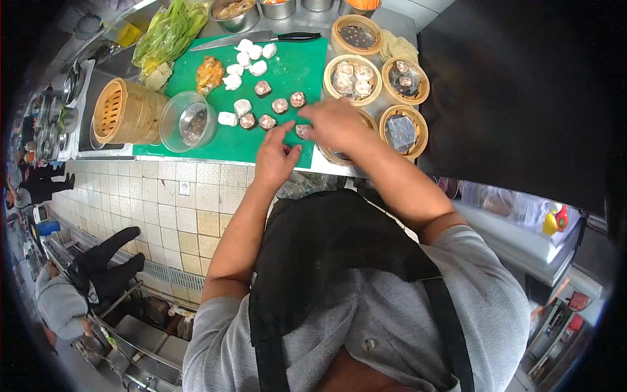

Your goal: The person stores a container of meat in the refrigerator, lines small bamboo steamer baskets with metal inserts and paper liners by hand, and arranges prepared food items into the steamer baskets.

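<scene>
My right hand (336,124) has its fingers around a small dark-sided dumpling with a pinkish, speckled top (302,131), at the right edge of the green cutting board (228,145). Beside it, my left hand (277,160) is open and holds nothing; its fingers are stretched out and thumb apart. Its fingertips are just below another dumpling (267,122). Several similar dumplings (280,106) stand nearby on the board. White lumps (242,106) lie farther back, and an orange-brown filled bag (209,75) is to the left.
Round bamboo steamers (409,159) stand at right, one holding several dumplings (353,80). A clear plastic tub (171,123) and stacked steamers (140,111) are at left. A knife (261,39), leafy greens (171,32) and metal bowls (240,23) lie at the back. Another person (62,297) is at far left.
</scene>
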